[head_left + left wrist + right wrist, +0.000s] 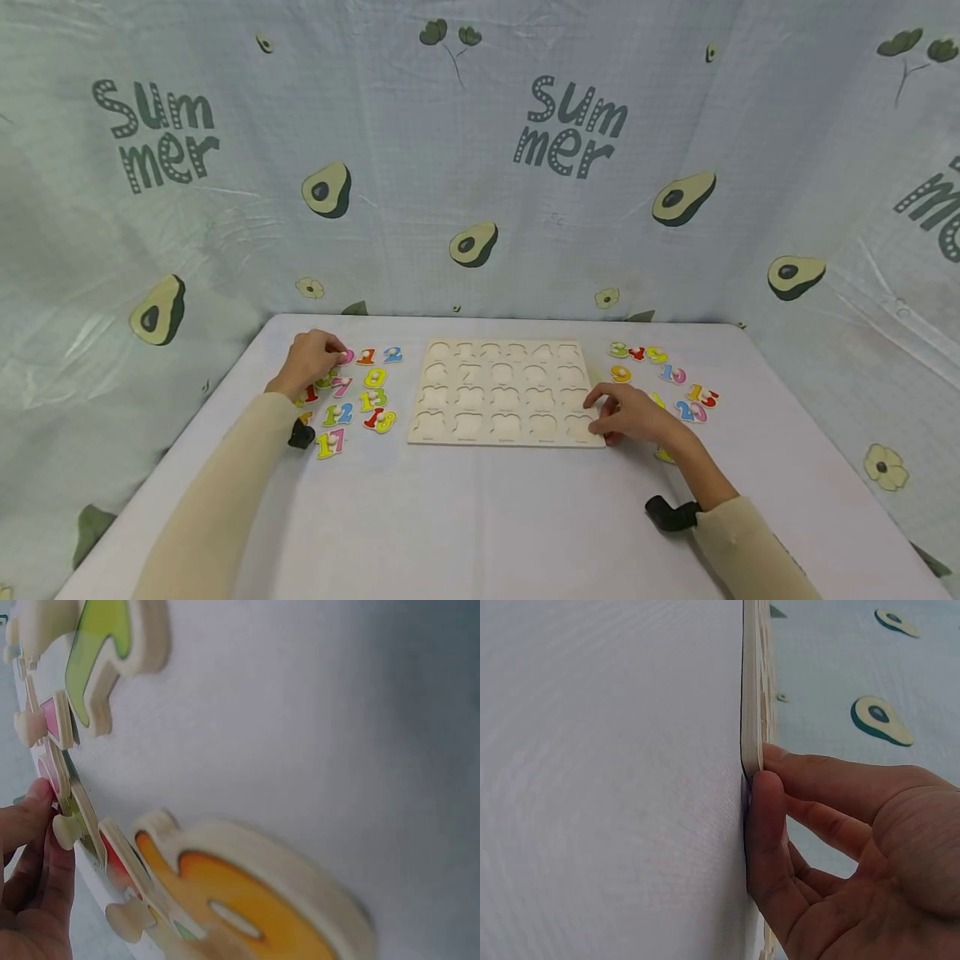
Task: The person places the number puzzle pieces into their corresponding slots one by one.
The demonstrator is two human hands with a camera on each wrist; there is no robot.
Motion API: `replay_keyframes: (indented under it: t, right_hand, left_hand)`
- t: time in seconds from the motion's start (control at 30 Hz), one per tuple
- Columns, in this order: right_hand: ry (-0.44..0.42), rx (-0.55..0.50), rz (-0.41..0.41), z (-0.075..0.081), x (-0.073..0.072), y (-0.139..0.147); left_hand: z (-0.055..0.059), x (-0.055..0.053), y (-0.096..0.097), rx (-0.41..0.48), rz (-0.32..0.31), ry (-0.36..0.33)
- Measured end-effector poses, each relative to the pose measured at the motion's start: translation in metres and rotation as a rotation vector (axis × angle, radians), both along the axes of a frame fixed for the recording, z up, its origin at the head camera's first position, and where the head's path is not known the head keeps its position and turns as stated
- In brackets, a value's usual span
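Observation:
My left hand is over the left group of number pieces. Its thumb and fingers pinch a pink number piece; the fingers partly cover it, so I cannot tell which number. In the left wrist view, the fingertips meet the edge of that piece beside a green knobbed one. A pale wooden puzzle board with rows of shallow recesses lies flat at the table's middle. At its near right corner, my right hand grips the edge, with thumb and fingertips on the board in the right wrist view.
Left of the board lie several colored pieces, among them a blue 2, a yellow 0 and a pink-and-yellow 17. More pieces, such as an orange 9, lie to its right. A printed curtain stands behind the white table.

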State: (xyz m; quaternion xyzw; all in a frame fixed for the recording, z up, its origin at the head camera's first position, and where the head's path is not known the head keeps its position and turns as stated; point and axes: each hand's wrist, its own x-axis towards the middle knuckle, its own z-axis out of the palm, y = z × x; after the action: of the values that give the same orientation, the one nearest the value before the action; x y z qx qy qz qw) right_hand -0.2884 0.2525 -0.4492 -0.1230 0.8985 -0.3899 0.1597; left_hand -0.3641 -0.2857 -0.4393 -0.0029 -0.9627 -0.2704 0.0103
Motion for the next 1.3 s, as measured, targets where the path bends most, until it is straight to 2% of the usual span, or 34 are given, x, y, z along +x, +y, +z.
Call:
replay_keyframes:
  t: [0.23,0.4,0.77,1.03,1.3]
  right_hand:
    - [-0.013,-0.006,-0.014,-0.003,-0.003,0.002]
    - [-0.011,-0.027,0.009,0.000,-0.002,0.002]
    - [-0.013,-0.042,0.018,0.003,0.000,0.001]
    - [-0.022,-0.043,0.002,0.000,0.000,0.000]
    - [-0.018,-0.022,-0.027,0.000,0.000,0.000]
  left_hand:
    - [0.005,0.000,-0.003,0.018,0.002,0.001]
    - [0.008,-0.001,0.000,0.001,-0.011,0.010]
    - [0.021,-0.004,0.016,-0.008,-0.042,0.070]
    - [0.022,-0.013,0.029,-0.021,-0.078,0.098]
    - [0.026,-0.016,0.048,-0.011,-0.123,0.142]
